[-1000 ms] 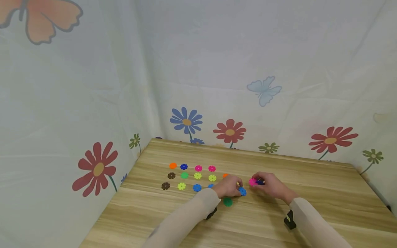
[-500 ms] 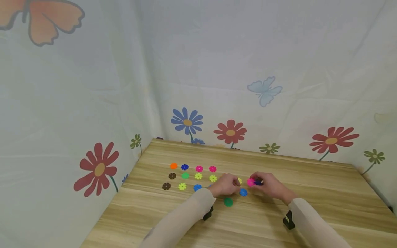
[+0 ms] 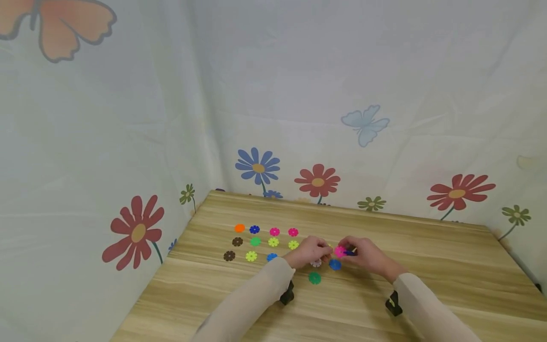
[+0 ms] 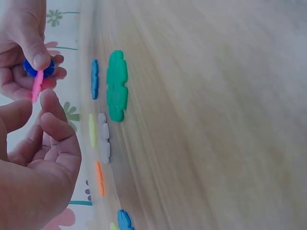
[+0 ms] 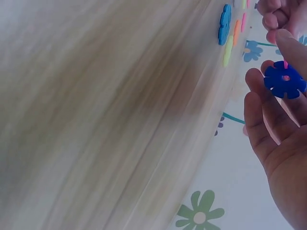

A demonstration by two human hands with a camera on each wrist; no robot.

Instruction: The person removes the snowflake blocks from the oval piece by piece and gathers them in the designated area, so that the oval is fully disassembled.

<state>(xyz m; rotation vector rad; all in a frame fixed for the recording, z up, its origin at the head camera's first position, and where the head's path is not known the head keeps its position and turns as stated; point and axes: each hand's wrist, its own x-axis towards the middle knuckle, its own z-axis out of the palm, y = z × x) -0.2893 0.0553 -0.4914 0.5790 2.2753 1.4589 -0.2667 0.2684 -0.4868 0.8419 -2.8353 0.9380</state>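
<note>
My right hand [image 3: 371,258] pinches a pink notched plastic disc [image 3: 340,251] joined at an angle to a dark blue disc [image 5: 285,79]. In the left wrist view the pink disc's free edge points down toward my left hand [image 4: 43,167]. That hand holds nothing; its thumb and fingertips are parted right at the pink edge, with the other fingers loosely curled. Below the two hands in the head view lie a blue disc [image 3: 335,264], a green disc [image 3: 315,278] and a whitish disc [image 3: 316,263], the last partly hidden by my left hand.
Several more notched discs lie in rows to the left on the wooden table [image 3: 192,289], among them an orange disc [image 3: 240,228], a brown disc [image 3: 229,256] and a pale green disc [image 3: 251,256]. Behind the table hangs a flower-printed curtain [image 3: 273,95].
My left hand has left the blue disc on the table and moved up toward the right hand. The right hand has shifted slightly left with the joined discs, narrowing the gap.
</note>
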